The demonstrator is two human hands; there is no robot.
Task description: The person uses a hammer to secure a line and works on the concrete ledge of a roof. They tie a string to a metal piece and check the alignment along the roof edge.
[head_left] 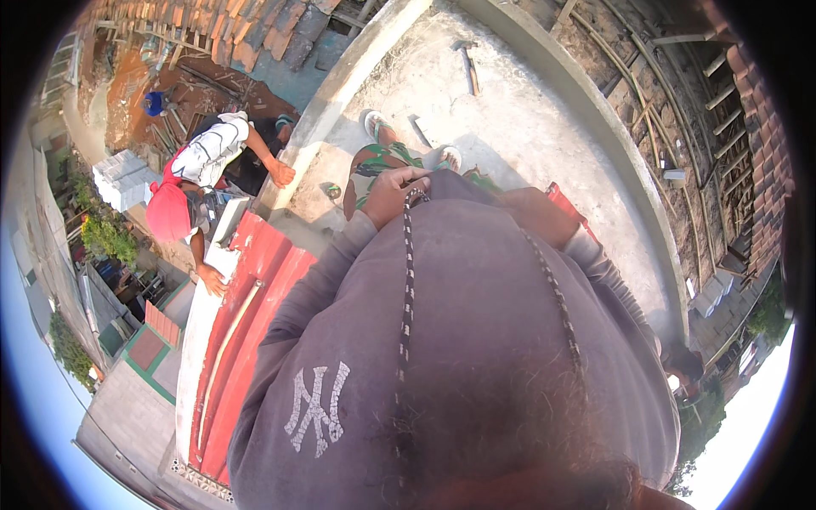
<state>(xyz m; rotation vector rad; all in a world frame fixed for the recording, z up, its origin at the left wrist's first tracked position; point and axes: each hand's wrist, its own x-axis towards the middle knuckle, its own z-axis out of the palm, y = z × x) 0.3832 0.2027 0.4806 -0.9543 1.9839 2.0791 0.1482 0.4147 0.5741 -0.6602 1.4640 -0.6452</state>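
The hem (455,184) of the grey sweatshirt (484,289) lies between the two hands, and this is the relation which matters most here. Seen from the chest, it is toward 12 o'clock, in front of the waist, and its long axis runs across, roughly from 9 to 3 o'clock. The left hand (393,195) comes in from 7 o'clock and is the nearer one: its fingers are bent closed at the edge of the cloth and seem to pinch it. The right hand (537,214) stands at the 3 o'clock side of the hem, against the cloth; its fingers are hidden, so I cannot tell if it grips or is open. One patterned cord (407,280) hangs over the sweatshirt, its upper end just beside the left hand.

Beyond the hem, further toward 12 o'clock, a hammer (470,70) lies on the concrete floor (535,110), well apart from both hands, its handle pointing to about 5 o'clock. At 10 o'clock a co-worker (204,157) leans by the low wall (327,106).
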